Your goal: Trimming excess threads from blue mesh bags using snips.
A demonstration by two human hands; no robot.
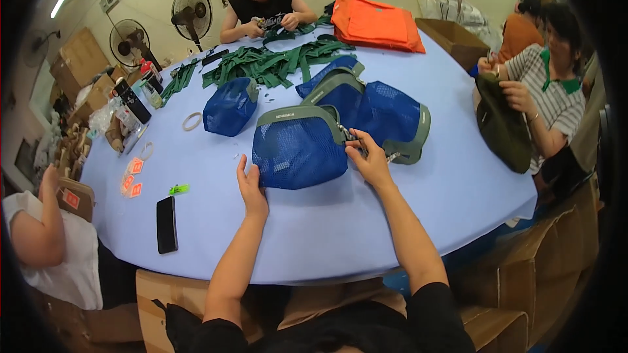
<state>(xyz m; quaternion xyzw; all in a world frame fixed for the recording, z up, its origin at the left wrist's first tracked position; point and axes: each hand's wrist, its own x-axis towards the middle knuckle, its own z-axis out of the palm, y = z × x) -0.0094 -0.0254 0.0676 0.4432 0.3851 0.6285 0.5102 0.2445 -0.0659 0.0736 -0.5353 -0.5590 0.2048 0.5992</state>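
Note:
A blue mesh pouch point(297, 157) with a grey-green zipped top band leans upright in front of me on the table. My left hand point(252, 189) rests along its lower left edge, fingers stretched out and apart. At the band's right end, my right hand point(369, 160) pinches the zipper pull point(345, 134) between thumb and fingers. Right behind lie more blue mesh pouches, one of them point(396, 114) on its side with the band toward the right. Another blue pouch point(229, 106) sits apart, behind and to the left.
Green fabric strips point(275, 64) are heaped toward the far side, beside orange folded fabric point(376, 24). A phone point(166, 224), a green clip point(178, 189), orange-and-white tags point(133, 176), a tape roll point(191, 121) and bottles point(133, 100) lie left. Co-workers sit around; cardboard boxes point(523, 268) stand right.

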